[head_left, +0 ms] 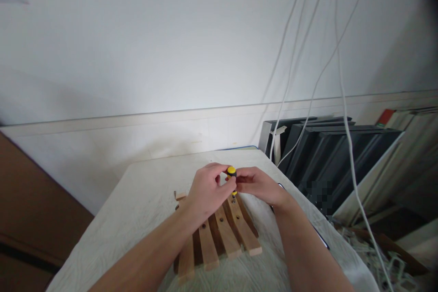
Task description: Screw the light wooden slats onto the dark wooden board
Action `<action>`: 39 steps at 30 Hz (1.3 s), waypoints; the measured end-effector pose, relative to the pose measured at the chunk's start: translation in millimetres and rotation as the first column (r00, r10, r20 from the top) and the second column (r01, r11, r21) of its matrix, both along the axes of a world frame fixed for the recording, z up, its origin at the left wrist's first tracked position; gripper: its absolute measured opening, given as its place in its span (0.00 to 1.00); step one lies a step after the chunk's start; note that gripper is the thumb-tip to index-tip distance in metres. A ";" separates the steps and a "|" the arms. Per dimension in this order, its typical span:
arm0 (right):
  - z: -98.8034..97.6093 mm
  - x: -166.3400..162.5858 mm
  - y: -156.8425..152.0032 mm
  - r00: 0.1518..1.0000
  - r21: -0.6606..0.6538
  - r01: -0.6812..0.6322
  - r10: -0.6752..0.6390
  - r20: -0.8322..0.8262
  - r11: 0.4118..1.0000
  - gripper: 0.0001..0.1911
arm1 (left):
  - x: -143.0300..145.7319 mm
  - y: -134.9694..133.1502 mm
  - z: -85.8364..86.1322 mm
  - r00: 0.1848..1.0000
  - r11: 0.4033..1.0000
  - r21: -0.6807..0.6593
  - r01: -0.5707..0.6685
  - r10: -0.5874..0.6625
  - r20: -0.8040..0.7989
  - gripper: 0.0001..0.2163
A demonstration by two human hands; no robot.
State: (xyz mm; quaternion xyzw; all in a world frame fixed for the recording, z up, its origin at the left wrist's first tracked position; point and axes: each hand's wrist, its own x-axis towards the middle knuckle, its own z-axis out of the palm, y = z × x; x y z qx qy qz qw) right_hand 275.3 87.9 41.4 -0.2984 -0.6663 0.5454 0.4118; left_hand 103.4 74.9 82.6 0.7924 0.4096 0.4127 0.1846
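Observation:
A short screwdriver with a yellow-and-black handle stands upright over a small slatted wooden piece. My left hand pinches its handle from the left, thumb and fingers closed around it. From the right, my right hand has its fingers closed on the same handle. The screwdriver's lower end points at a hole or screw in the rightmost wooden slat, where the contact is too small to make out. Several curved slats lie side by side, with dark screw holes showing in them. My left forearm hides part of the wooden piece.
The wood lies on a table with a white cloth. A small wood block shows at its far left corner. White cables hang on the right, before dark panels leaning at the wall. A dark-edged flat object lies by my right forearm.

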 end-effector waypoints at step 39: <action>-6.1 -1.8 3.0 0.986 0.149 0.088 -0.107 0.128 0.985 0.14 | -1.6 -1.9 -1.1 0.999 0.999 0.026 -0.028 0.027 0.031 0.11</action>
